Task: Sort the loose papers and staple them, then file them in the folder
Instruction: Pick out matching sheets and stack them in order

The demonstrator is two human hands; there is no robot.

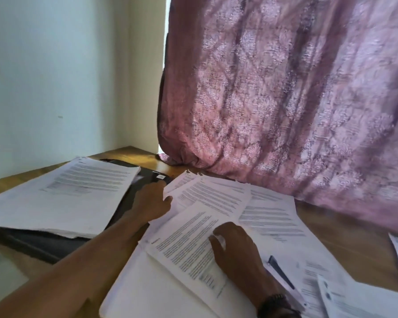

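At centre frame, fanned over a wooden table (354,237): loose papers (218,200), white sheets packed with lines of black print, overlapping at skewed angles, text too blurred to read. Pressed down on the nearest sheet by the right hand (237,253), palm down, fingers relaxed and slightly spread, gripping nothing; dark bracelet (276,304) at the wrist, bottom of frame.

Reaching in from lower left, the left hand (152,200), thumb against the left edge of the fan, fingertips over the corner of a black folder (44,244). Cannot tell through the motion blur whether pinching a sheet or merely touching.

At left of frame, lying on that folder, a thick stack (67,193) of printed sheets, squared up, ragged along the near edge, top page carrying a block of text. Just right of the right hand, resting on more paper, a slim dark-and-silver object (280,271), too blurred to name. Under the fan at lower centre, a blank white sheet (147,283). At lower right, further printed pages (354,299), scattered, one cut off by the frame edge.

Filling the upper right, a pink patterned curtain (285,99), hem bunched on the table's far edge; upper left, a pale wall (44,76).
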